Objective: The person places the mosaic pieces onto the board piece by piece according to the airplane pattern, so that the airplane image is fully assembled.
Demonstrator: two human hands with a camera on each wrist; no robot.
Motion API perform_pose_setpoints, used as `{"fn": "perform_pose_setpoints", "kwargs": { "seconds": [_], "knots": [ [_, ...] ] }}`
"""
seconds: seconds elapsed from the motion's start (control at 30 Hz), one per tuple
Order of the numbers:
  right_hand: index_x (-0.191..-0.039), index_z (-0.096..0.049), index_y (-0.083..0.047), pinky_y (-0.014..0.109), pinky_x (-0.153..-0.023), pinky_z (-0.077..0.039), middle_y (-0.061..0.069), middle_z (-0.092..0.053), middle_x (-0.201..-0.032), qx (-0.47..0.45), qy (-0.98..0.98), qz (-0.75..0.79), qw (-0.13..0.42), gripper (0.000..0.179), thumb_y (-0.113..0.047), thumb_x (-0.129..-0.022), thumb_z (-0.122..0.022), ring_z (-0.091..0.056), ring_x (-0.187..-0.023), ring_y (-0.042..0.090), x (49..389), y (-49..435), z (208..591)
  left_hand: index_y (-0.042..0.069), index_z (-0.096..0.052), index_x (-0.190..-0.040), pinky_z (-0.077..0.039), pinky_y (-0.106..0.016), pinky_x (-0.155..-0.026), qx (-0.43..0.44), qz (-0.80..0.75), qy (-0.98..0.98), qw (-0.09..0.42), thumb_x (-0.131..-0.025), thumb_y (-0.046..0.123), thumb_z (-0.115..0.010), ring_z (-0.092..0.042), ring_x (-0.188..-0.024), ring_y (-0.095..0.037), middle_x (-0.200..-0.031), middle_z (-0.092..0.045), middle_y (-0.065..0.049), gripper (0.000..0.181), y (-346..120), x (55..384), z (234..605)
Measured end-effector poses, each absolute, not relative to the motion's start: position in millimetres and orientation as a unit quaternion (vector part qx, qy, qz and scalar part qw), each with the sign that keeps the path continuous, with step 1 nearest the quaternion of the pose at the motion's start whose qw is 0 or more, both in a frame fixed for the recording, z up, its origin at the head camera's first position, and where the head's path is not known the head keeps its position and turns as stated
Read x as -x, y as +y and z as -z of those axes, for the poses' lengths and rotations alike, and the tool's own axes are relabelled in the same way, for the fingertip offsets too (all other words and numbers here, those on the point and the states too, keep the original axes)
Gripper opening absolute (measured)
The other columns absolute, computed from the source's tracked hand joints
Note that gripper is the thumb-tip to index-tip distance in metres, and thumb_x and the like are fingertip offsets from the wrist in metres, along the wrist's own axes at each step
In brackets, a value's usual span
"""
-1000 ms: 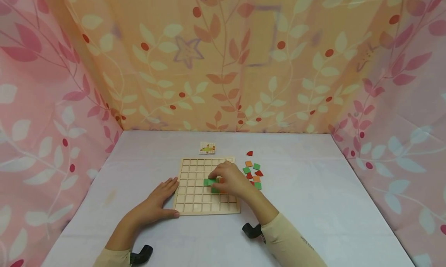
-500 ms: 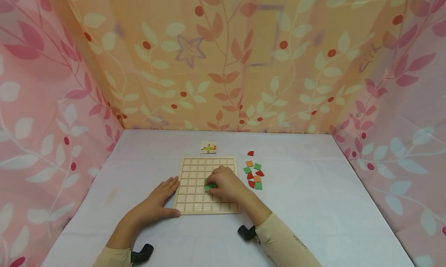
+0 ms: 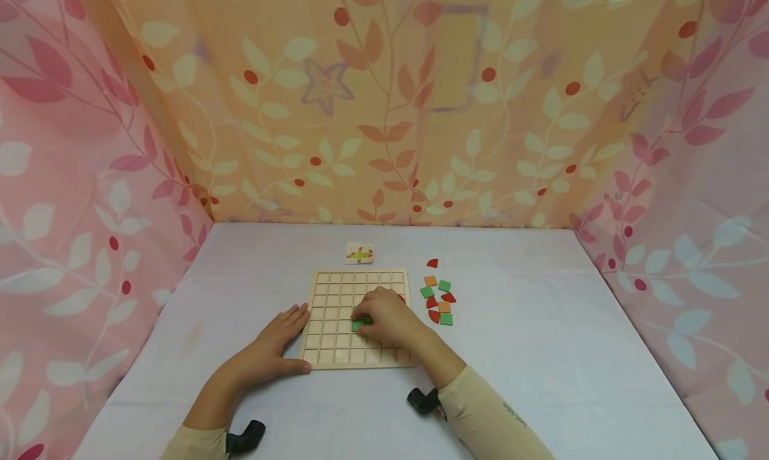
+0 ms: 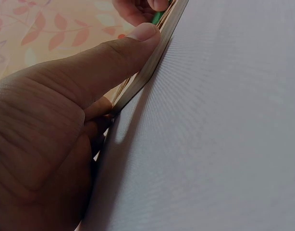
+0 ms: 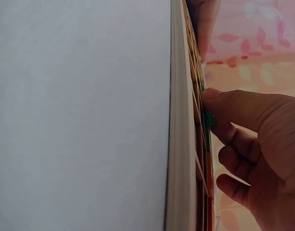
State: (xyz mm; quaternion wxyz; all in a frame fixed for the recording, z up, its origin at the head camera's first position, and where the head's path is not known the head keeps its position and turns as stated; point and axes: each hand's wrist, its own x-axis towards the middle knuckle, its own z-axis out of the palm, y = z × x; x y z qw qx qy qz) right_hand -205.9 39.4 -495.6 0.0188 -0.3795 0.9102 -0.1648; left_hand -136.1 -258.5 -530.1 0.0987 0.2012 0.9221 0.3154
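Observation:
A wooden grid board (image 3: pixel 327 354) lies on the table in the head view. My left hand (image 3: pixel 270 345) rests against its left side, fingers spread and thumb at the near corner; the left wrist view shows the thumb (image 4: pixel 114 55) along the board's edge. Over the middle of the board, my right hand (image 3: pixel 390 320) pinches a small green tile (image 5: pixel 210 118) between thumb and curled index finger. That tile sits tilted at the grid in the right wrist view. Another green tile (image 3: pixel 357 326) shows beside the fingertips. Orange-red pieces (image 5: pixel 209 175) also lie in the grid, largely hidden by my hand in the head view.
Right of the board lie several loose pieces: green squares (image 3: pixel 446 319), orange squares (image 3: pixel 430 281) and red quarter-rounds (image 3: pixel 432 264). A small pattern card (image 3: pixel 360 253) lies behind the board. Floral cloth walls (image 3: pixel 384 113) enclose the white table (image 3: pixel 529 353) at the back and sides.
My right hand has shifted left and slightly toward me over the board, covering more of the green tiles. It has barely moved in the last half second. My left hand has stayed put.

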Motion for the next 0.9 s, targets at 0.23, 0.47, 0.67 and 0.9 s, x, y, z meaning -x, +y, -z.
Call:
{"fn": "perform_pose_setpoints", "kwargs": {
  "seconds": [0.23,0.47,0.67,0.9],
  "knots": [
    [-0.106,-0.081,-0.026,0.031,-0.089,-0.046,-0.011,-0.07,-0.102,0.371,0.911,0.176,0.028,0.023,-0.033,-0.085,-0.083,-0.053,-0.096,0.01,205,40,495,0.009,-0.025,-0.163,0.003,-0.034,-0.129,-0.2,-0.31,0.924,0.101,-0.075,0.064,-0.08,-0.008,-0.16,-0.029,-0.172,-0.016,-0.002,0.117,-259,137,531],
    [-0.111,-0.08,-0.024,0.032,-0.09,-0.046,-0.011,-0.067,-0.103,0.374,0.909,0.18,0.029,0.026,-0.032,-0.086,-0.081,-0.053,-0.099,0.011,204,43,488,0.009,-0.026,-0.163,-0.002,-0.045,-0.129,-0.196,-0.313,0.923,0.105,-0.075,0.064,-0.081,-0.008,-0.16,-0.029,-0.172,-0.016,-0.002,0.117,-258,137,530],
    [-0.112,-0.08,-0.022,0.036,-0.098,-0.047,-0.009,-0.068,-0.106,0.397,0.899,0.183,0.0,0.023,-0.027,-0.089,-0.077,-0.056,-0.106,0.014,205,56,464,0.008,-0.026,-0.163,0.001,-0.038,-0.129,-0.196,-0.314,0.923,0.104,-0.075,0.062,-0.081,-0.008,-0.16,-0.03,-0.172,-0.016,-0.003,0.117,-258,137,529],
    [-0.11,-0.079,-0.022,0.04,-0.103,-0.045,-0.009,-0.068,-0.11,0.419,0.886,0.195,-0.024,0.02,-0.021,-0.091,-0.077,-0.056,-0.112,0.015,200,90,430,0.009,-0.025,-0.163,-0.005,-0.053,-0.127,-0.197,-0.312,0.923,0.107,-0.075,0.063,-0.081,-0.008,-0.16,-0.03,-0.172,-0.016,-0.002,0.117,-259,138,531]
  ]
}}
